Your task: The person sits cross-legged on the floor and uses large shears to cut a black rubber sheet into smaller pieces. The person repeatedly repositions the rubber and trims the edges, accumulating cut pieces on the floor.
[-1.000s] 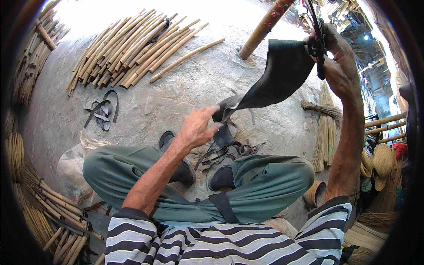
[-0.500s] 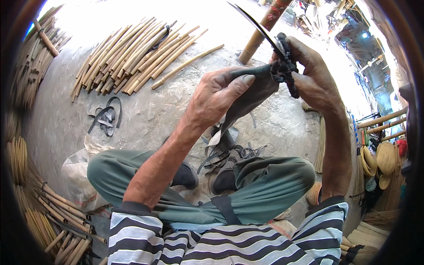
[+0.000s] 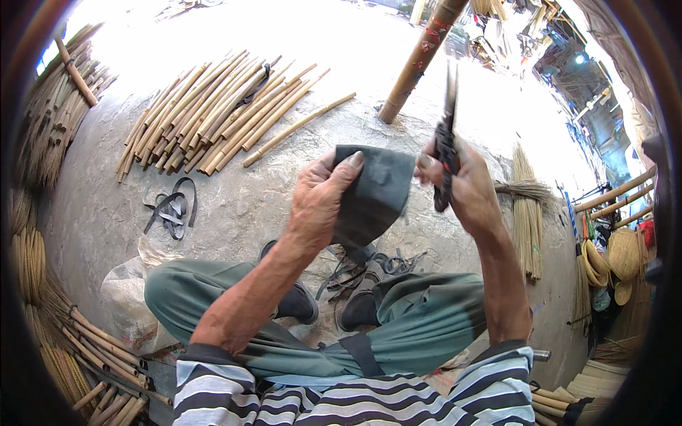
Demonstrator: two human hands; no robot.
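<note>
My left hand [image 3: 317,192] pinches the upper left edge of a dark sheet [image 3: 375,186], which looks like black rubber, with the thumb on top. The sheet hangs over my feet, its right edge free. In my right hand [image 3: 467,186] is a pair of scissors [image 3: 445,153] with black-wrapped handles. Their blades point away from me and are blurred, a little to the right of the sheet and apart from it. Dark strips and scraps [image 3: 344,273] lie between my shoes.
Cut bamboo poles [image 3: 213,117] lie in a pile at the far left. Nearer is a tangle of black strips [image 3: 170,209]. A thick bamboo post [image 3: 423,60] stands ahead; a tied straw bundle [image 3: 526,220] lies right. More bamboo pieces [image 3: 106,348] lie at the near left.
Both hands have come down and nearer to me. The scissors have left the sheet's edge and now point straight away. The sheet has turned to show its flat face.
</note>
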